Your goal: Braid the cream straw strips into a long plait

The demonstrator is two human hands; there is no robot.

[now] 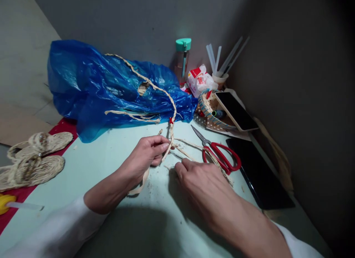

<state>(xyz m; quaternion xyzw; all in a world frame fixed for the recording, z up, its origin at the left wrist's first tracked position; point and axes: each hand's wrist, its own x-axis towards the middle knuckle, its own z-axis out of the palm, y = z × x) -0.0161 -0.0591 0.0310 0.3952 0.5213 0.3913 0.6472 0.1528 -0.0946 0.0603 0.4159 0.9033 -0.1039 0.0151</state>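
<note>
A twisted straw cord [156,87] runs from the blue plastic bag down to the table's middle, a small red piece [171,120] around it. At the cord's lower end, my left hand [145,152] pinches it between thumb and fingers. Loose straw strands [186,153] fan out from there towards my right hand [201,178]. That hand is closed, knuckles up, with a strand leading to its fingers; the fingertips are partly hidden. Red-handled scissors [219,152] lie just beyond it, blades apart, with straw across the handles.
The blue plastic bag [91,84] spreads along the back, with loose straw on it. Woven straw sandals [41,158] and a yellow object [7,203] are at left. At right are a basket [205,106], a phone [235,110], a black tablet-like slab [260,176] and a bottle [183,62].
</note>
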